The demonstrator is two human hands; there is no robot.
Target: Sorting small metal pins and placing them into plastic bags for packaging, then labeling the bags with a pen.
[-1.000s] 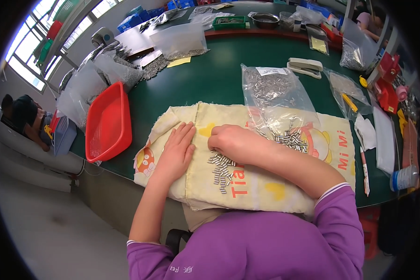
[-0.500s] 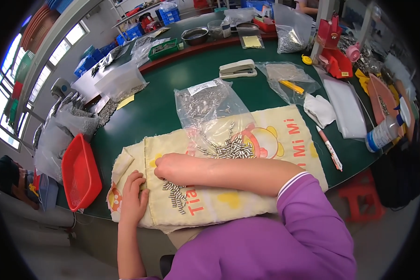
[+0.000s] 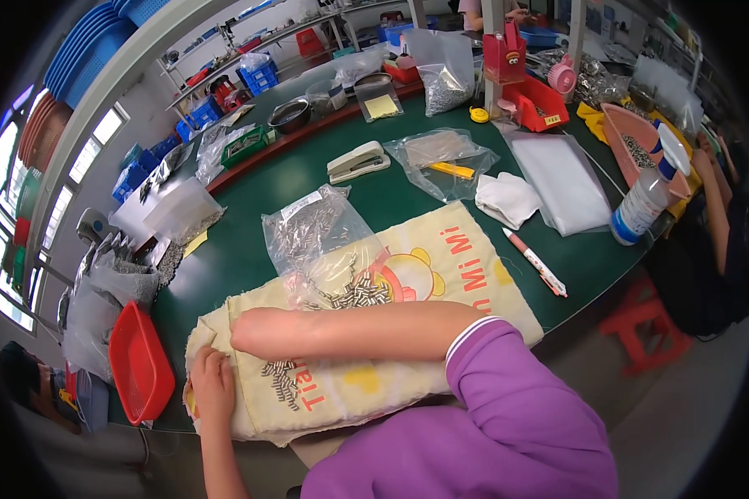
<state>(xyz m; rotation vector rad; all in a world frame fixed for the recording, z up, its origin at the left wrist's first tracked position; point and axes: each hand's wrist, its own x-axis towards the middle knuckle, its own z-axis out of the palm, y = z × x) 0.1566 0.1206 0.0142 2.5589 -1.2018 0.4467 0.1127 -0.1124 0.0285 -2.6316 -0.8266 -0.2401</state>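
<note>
A yellow printed cloth (image 3: 408,274) lies on the green table (image 3: 250,249) at the near edge. My right hand (image 3: 258,333) rests on the cloth's left part, forearm lying across it in a purple sleeve. Its fingers are curled under and hidden. A heap of small metal pins (image 3: 281,381) lies just below that hand, and another heap (image 3: 359,293) sits above my forearm. My left hand (image 3: 212,387) lies palm down on the cloth's left edge, fingers apart, holding nothing. A clear bag of pins (image 3: 308,229) rests on the cloth's far edge.
A red tray (image 3: 137,366) hangs over the table's left edge. Further back are a stapler (image 3: 356,162), a clear bag holding a yellow knife (image 3: 445,162), a white cloth (image 3: 508,200), a pen (image 3: 534,262) and a spray bottle (image 3: 645,200). Another person's arm (image 3: 716,200) is at the right.
My right hand has slid left across the cloth, past the pins. My left hand has moved to the cloth's left edge. The view has swung, showing more of the table's right side.
</note>
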